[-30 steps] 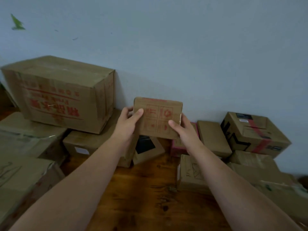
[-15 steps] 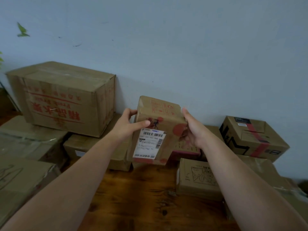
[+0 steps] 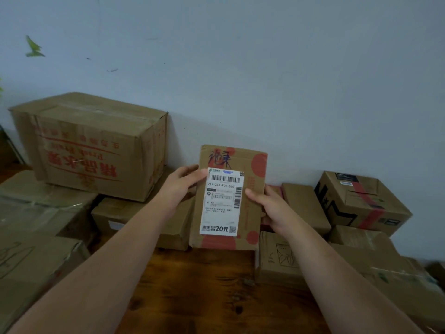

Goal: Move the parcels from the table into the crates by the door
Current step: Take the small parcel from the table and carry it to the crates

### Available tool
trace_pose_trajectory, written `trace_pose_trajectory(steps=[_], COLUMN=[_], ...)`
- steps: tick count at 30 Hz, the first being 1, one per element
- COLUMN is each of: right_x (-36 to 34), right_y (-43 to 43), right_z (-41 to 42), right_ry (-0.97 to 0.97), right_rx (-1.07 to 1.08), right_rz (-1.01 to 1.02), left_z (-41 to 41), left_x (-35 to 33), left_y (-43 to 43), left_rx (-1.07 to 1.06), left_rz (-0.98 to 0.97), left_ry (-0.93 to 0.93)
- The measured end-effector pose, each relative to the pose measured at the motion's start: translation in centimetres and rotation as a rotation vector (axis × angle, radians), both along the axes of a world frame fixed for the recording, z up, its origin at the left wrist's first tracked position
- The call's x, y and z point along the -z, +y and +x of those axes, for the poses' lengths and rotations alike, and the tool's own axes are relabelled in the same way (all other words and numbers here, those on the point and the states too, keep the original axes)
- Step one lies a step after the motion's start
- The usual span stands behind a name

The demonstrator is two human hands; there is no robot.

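A plain, pale blue-grey wall [image 3: 289, 68] filled the whole upper half of the frame, matte and unbroken by any opening. A few small dark marks [image 3: 112, 69] flecked it in the upper left, and further left a sprig of green leaves [image 3: 33, 47] showed against the paint, blurred. Along the bottom centre lay the dark brown wooden top of the table [image 3: 216, 297], its grain and black knots plain to see. The light was dim and even, with only soft shadows.
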State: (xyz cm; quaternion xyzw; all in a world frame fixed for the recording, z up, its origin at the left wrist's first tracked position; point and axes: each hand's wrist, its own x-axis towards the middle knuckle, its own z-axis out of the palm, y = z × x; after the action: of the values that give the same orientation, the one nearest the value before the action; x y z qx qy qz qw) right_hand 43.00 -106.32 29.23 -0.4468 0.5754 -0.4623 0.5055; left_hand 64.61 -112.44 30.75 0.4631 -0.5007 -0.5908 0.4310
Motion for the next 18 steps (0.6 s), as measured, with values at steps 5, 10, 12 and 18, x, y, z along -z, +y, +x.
trace_pose_trajectory(steps=[5, 10, 12, 18], right_x=[-0.4, -0.3, -0.1, 0.2], right_y=[0.6, 1.8, 2.7, 7.1], right_z=[0.6, 1.1, 0.9, -1.0], right_ry=[0.031, -0.027, -0.045, -0.161], right_rx=[0.112, 0.152, 0.169, 0.421], right_rz=[-0.035, -0.043, -0.057, -0.187], left_z=[1.0, 0.6, 0.2, -1.8], left_x=[0.6, 0.8, 0.8, -0.1], left_y=[0.6, 1.3, 1.7, 4.3], left_rx=[0.035, 0.132, 0.198, 0.337], left_rz=[-0.008, -0.036, -0.017, -0.111], left_ry=[0.007, -0.105, -0.149, -0.155])
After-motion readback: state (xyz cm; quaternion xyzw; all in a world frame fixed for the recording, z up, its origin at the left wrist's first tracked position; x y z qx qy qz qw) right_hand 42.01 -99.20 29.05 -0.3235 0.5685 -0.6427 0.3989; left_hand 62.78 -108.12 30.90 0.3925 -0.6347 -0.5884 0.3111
